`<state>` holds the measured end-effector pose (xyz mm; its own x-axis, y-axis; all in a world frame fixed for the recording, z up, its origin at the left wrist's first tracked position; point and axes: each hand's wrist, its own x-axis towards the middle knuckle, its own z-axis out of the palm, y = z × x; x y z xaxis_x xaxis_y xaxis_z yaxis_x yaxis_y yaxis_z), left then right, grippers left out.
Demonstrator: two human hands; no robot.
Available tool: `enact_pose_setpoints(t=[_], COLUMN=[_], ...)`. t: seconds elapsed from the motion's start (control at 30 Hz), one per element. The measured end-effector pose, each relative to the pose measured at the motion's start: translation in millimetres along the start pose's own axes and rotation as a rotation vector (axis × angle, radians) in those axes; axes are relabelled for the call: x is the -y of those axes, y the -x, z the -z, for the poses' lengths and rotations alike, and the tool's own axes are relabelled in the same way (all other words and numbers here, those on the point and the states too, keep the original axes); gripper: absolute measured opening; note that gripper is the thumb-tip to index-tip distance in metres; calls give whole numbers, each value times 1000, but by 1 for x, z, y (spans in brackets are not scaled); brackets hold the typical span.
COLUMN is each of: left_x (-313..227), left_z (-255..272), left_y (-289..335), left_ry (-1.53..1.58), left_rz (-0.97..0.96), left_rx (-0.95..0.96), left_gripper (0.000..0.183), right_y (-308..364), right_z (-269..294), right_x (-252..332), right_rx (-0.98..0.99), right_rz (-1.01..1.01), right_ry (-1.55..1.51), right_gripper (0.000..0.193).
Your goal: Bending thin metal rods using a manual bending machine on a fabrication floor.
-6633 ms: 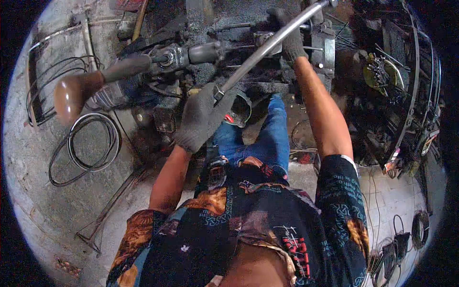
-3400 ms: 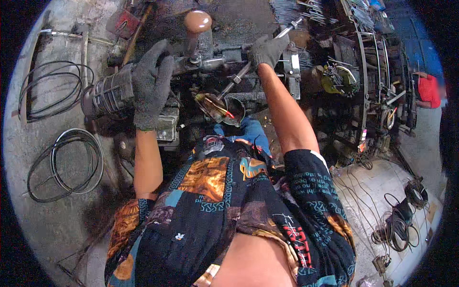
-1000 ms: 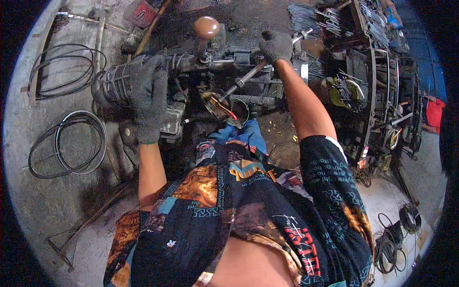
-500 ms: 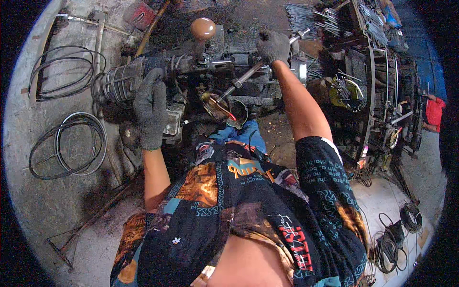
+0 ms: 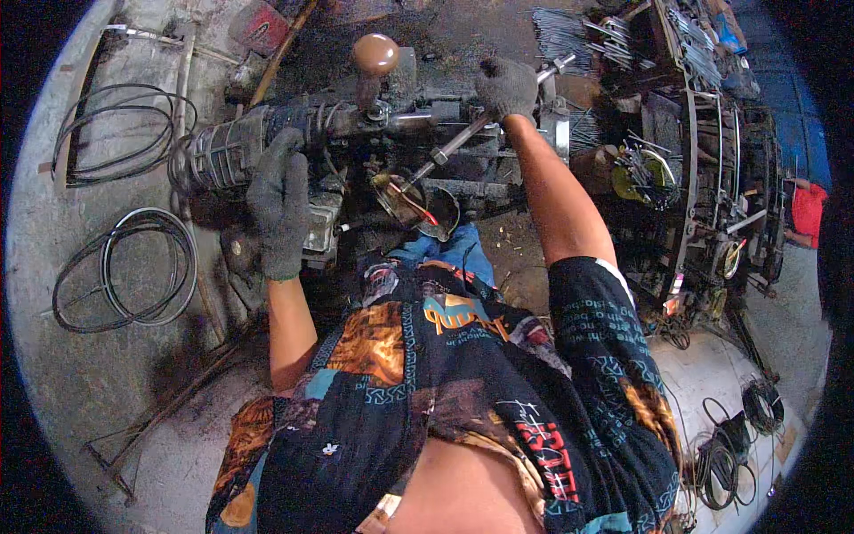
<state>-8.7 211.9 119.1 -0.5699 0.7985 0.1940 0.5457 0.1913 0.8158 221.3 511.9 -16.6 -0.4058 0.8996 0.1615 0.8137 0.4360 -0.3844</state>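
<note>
A dark machine [image 5: 449, 147] stretches across the area in front of me, with a caged motor housing [image 5: 229, 153] at its left end. My left hand [image 5: 278, 209], in a grey glove, lies against the machine beside the housing, fingers mostly stretched forward. At the right, my gloved right hand [image 5: 505, 87] is closed round a slanting metal bar [image 5: 463, 138]; its fingertips are hidden. The bar's lower end reaches a round cup [image 5: 440, 218] holding a red-handled brush. A brown ball knob [image 5: 375, 55] stands up from the machine's middle.
Coiled black cables [image 5: 124, 271] lie on the floor at left. Bundles of thin metal rods [image 5: 565, 44] lie at far right, near a yellow-green bucket [image 5: 645, 178] of rods and a metal rack [image 5: 703, 169]. A person in red [image 5: 808, 214] is partly visible at the right edge.
Hardly anything differs. Both hands keep their places, and the bar and the machine look the same apart from a slight shift of the view.
</note>
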Motion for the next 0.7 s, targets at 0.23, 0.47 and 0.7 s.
enact_pose_setpoints(t=[0.23, 0.47, 0.7], left_x=[2, 1, 2], left_z=[-5, -5, -7], left_y=[1, -2, -2], left_ry=[-6, -67, -49], left_rz=[21, -45, -8], left_rx=[-3, 29, 41], left_gripper=[32, 32, 32], right_y=[0, 0, 1], right_z=[-3, 1, 4], right_x=[-1, 3, 3], right_rx=[23, 38, 32], right_rz=[-15, -40, -9], right_ry=[33, 27, 13], right_gripper=[28, 28, 26])
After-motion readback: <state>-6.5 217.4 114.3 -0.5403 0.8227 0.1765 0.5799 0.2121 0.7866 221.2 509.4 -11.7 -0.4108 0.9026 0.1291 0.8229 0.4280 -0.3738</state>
